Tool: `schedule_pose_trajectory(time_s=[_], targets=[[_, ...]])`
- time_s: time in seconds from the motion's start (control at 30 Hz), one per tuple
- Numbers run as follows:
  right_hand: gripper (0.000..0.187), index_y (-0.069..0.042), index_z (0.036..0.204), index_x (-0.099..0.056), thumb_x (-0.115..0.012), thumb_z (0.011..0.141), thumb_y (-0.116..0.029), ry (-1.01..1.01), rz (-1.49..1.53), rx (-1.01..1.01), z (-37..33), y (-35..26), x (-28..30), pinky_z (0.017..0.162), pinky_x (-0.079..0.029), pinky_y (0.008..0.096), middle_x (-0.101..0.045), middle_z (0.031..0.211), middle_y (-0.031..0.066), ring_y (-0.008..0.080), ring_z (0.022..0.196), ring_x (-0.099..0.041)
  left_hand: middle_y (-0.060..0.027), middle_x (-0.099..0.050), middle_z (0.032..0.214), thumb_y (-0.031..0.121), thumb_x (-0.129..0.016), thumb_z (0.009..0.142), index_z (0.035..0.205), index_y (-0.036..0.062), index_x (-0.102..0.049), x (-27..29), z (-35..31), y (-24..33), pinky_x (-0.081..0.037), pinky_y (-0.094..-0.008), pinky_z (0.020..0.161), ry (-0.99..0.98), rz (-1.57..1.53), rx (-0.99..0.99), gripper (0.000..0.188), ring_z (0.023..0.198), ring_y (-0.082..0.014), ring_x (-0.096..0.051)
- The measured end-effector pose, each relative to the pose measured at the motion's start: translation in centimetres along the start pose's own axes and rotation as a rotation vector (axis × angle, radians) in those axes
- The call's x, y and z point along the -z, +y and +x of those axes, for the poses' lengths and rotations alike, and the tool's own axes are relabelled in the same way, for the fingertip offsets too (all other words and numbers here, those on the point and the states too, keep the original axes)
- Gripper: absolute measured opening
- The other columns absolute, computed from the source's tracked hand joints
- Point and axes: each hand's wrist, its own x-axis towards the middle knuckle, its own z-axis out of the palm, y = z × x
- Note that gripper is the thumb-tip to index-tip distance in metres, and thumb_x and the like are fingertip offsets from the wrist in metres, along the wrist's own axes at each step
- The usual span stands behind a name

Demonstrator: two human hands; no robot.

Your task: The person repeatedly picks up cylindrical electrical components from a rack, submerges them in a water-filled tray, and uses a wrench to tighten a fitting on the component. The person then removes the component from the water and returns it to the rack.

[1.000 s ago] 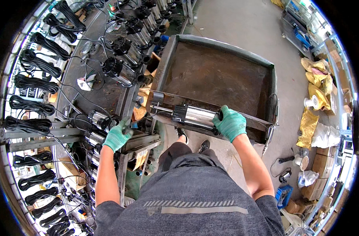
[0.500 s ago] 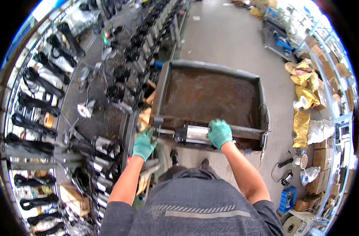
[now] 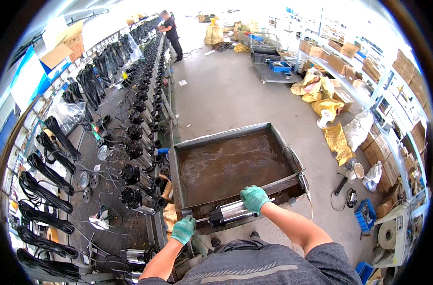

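A submersible pump [image 3: 231, 213] with a silver cylinder and a black end lies across the near ledge of a metal tank [image 3: 178, 183] holding brown water. My right hand [image 3: 255, 198], in a green glove, is wrapped over the right part of the silver cylinder. At the pump's left, a thin metal rod [image 3: 203, 221] reaches toward the tank's near left corner. My left hand [image 3: 183, 230], also gloved in green, has its fingers curled at the rod's outer end; the palm side is hidden.
Rows of pumps [image 3: 135, 173] and coiled black cables [image 3: 45, 202] fill the bench on the left. A person [image 3: 171, 35] stands at its far end. To the right are yellow sacks [image 3: 337, 145], a blue crate [image 3: 365, 214] and shelving with cartons [image 3: 337, 61].
My view has tilted up, bringing the far aisle and the person into sight. My left hand has closed in on the rod's end. My right hand stays on the pump.
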Motion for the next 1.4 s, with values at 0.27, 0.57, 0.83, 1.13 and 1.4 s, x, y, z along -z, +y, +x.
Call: schedule_pose_trajectory(time_s=[0.27, 0.57, 0.83, 1.13, 1.4], targets=[[0.020, -0.009, 0.102, -0.072, -0.062, 0.088, -0.020, -0.043, -0.029, -0.005, 0.1, -0.1, 0.1, 0.094, -0.054, 0.0458, -0.072, 0.111, 0.0145, 0.0349, 0.105, -0.068, -0.0143, -0.075, 0.102, 0.024, -0.071, 0.096, 0.121, 0.0046, -0.071, -0.6, 1.8, -4.6, -0.059, -0.0414, 0.073, -0.261, -0.845, 0.204, 0.032, 0.088, -0.0286, -0.074], [0.020, -0.009, 0.099, -0.072, -0.064, 0.086, -0.020, -0.039, -0.006, -0.020, 0.0, -0.5, 0.9, 0.095, -0.053, 0.0452, -0.072, 0.108, 0.0154, 0.0342, 0.105, -0.069, -0.0141, -0.074, 0.102, 0.032, -0.065, 0.103, 0.125, 0.0035, -0.067, -4.0, 0.4, -2.9, -0.058, -0.0387, 0.084, 0.023, -0.864, 0.377, 0.036, 0.094, -0.0281, -0.071], [0.020, -0.009, 0.100, -0.072, -0.064, 0.085, -0.020, -0.049, -0.011, -0.008, 0.2, -0.3, 0.6, 0.095, -0.053, 0.0452, -0.072, 0.109, 0.0153, 0.0350, 0.104, -0.069, -0.0154, -0.068, 0.124, 0.017, -0.070, 0.099, 0.125, 0.0023, -0.068, -3.6, -1.2, -3.6, -0.054, -0.0387, 0.092, 0.098, -1.044, 0.058, 0.029, 0.104, -0.0290, -0.069], [0.023, -0.009, 0.103, -0.072, -0.062, 0.089, -0.023, -0.073, -0.008, -0.021, 0.2, -0.6, 1.4, 0.095, -0.053, 0.0455, -0.072, 0.112, 0.0149, 0.0348, 0.107, -0.067, -0.0080, -0.068, 0.072, 0.049, -0.052, 0.107, 0.114, 0.0040, -0.068, -3.5, 2.6, -2.1, -0.043, -0.0337, 0.043, -0.366, -1.494, 1.092, 0.048, 0.043, -0.0176, -0.053], [0.020, -0.009, 0.101, -0.072, -0.062, 0.090, -0.021, -0.026, 0.026, -0.030, -0.2, -0.5, 1.1, 0.092, -0.054, 0.0471, -0.072, 0.110, 0.0156, 0.0354, 0.106, -0.068, -0.0140, -0.068, 0.120, 0.023, -0.078, 0.085, 0.124, 0.0059, -0.066, -0.7, -0.9, -1.6, -0.053, -0.0471, 0.094, 0.161, -0.339, -0.083, 0.045, 0.110, -0.0361, -0.064]])
